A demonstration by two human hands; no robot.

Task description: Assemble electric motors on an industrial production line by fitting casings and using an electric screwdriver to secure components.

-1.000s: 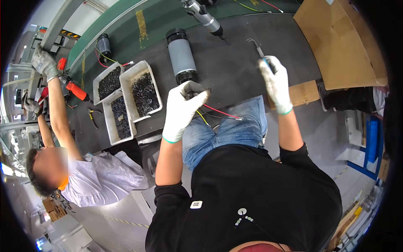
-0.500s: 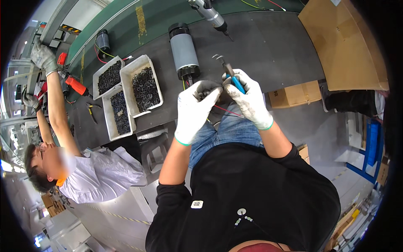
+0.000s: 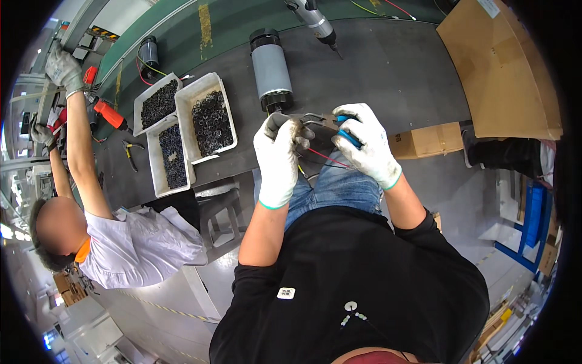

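Note:
My right hand, in a white glove, grips blue-handled pliers with bent tips. Those tips point left and reach the fingers of my left hand. That gloved hand is closed in a pinch around the tips; any small part between its fingers is too hidden to name. Just beyond it lies a grey cylindrical motor with black ends, its near end close to my left fingertips. Red, black and yellow-green wires hang below my hands over my lap.
White bins of small black rings stand left. A power screwdriver hangs beyond the motor. Cardboard boxes are at right. At left, a co-worker reaches forward near an orange-red tool and yellow-handled pliers.
The pliers have swung from pointing up and away to pointing left, their tips now at my left fingers. My right fingers have spread along the handles. The co-worker's head has turned.

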